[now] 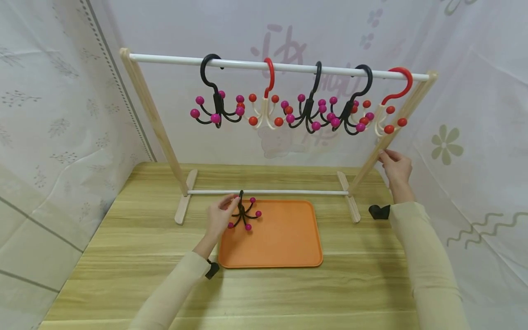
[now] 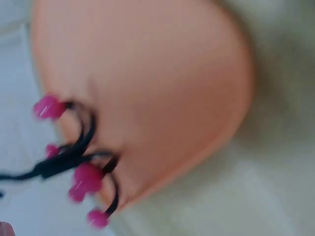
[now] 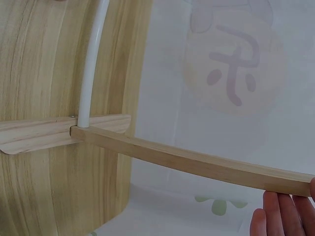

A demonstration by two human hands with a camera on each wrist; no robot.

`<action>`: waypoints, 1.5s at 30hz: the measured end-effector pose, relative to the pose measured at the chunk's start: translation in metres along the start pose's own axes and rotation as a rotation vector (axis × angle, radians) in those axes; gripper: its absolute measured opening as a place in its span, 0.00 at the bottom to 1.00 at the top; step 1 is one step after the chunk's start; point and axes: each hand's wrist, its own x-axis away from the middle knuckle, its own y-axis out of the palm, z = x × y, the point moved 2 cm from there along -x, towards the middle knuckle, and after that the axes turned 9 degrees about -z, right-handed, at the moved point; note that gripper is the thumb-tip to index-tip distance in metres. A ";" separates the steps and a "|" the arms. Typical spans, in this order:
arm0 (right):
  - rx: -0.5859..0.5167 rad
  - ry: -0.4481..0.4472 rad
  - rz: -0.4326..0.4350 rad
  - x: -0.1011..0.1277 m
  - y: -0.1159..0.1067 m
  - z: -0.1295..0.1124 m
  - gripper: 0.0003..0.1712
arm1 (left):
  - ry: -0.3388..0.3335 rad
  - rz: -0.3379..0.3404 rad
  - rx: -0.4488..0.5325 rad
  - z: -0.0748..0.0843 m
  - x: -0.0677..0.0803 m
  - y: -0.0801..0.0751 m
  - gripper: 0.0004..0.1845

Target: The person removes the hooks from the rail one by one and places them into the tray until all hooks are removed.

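Black hanger [image 1: 242, 210] with pink ball tips is in the left hand [image 1: 220, 215], over the far left corner of an orange tray [image 1: 280, 238]; whether it touches the tray, I cannot tell.

Beneath everything spreads a wooden table [image 1: 350, 284], its far edge close to a patterned sheet [image 1: 165, 18]. Near that edge stands a wooden rack [image 1: 153, 121], its two uprights joined by a white top bar [image 1: 165, 58] and a white lower bar [image 1: 288, 192].

Low-rimmed, the tray lies just beside the lower bar, its orange floor showing from the held hanger across to the right and near rims. Bare wood runs along both sides and toward the near side.

Five hangers are on the top bar, left to right: black [image 1: 217, 98], red-hooked [image 1: 271, 75], black [image 1: 308, 109], black [image 1: 349, 110], red-hooked [image 1: 409, 82]. A long stretch of bar shows left of the first; toward the right, prongs overlap in the head view.

The right hand [image 1: 398, 172] holds the right upright [image 1: 367, 170], fingers pressed together along its side. The left thumb and fingers pinch the held hanger's stem.
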 end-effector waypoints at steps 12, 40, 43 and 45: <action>0.070 0.020 0.084 -0.016 -0.007 0.017 0.22 | 0.274 0.178 -0.113 0.095 -0.036 -0.053 0.12; -0.034 -0.033 -0.029 0.001 -0.003 0.002 0.17 | 0.185 0.095 -0.156 0.200 -0.136 -0.088 0.23; 0.027 -0.001 -0.008 -0.002 -0.002 0.001 0.20 | 0.172 0.101 -0.133 0.202 -0.141 -0.086 0.23; 0.070 -0.008 0.010 -0.023 -0.011 0.022 0.23 | 0.160 0.114 -0.119 0.203 -0.144 -0.085 0.22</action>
